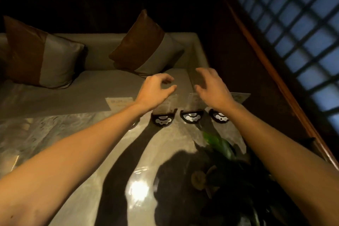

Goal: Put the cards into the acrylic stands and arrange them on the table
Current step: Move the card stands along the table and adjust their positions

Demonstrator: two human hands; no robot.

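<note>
Three clear acrylic stands with dark curved bases stand in a row at the far edge of the glossy table (77, 134): a left stand (163, 115), a middle stand (192, 110) and a right stand (220, 116). Each seems to hold a pale card, blurred. A further card stand (120, 103) stands to their left. My left hand (156, 91) hovers over the left stand, fingers curled and apart, holding nothing. My right hand (211, 86) hovers over the middle stand, fingers spread, holding nothing. Whether either hand touches a stand is unclear.
A dark plant with green leaves (218, 143) sits on the table's right side. Beyond the table is a grey bench seat (91, 86) with two brown-and-grey cushions (42, 53). A dark wooden rail and a lattice window (293, 33) run along the right.
</note>
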